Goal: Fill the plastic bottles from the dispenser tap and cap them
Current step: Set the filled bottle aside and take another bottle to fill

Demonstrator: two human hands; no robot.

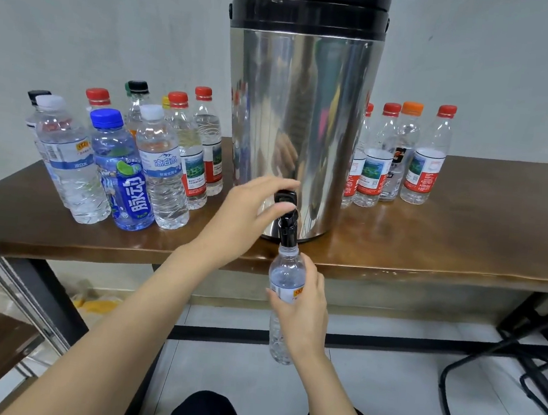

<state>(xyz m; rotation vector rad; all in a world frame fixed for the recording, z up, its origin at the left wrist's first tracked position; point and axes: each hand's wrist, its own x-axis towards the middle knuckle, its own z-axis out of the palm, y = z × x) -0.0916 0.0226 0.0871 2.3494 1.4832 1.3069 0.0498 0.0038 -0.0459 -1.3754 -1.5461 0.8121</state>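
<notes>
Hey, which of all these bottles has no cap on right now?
The clear bottle held in the right hand under the tap; its mouth is open, while every bottle standing on the table is capped.

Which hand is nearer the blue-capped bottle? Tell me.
Left. The left hand, on the tap lever, is just right of the blue-capped bottle; the right hand holds a bottle below the table edge.

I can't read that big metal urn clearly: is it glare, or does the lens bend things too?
Head view: the dispenser mirrors streaky room reflections, not blown-out glare; wide-angle lens bows the table edge; bottle and hands stay sharp.
</notes>
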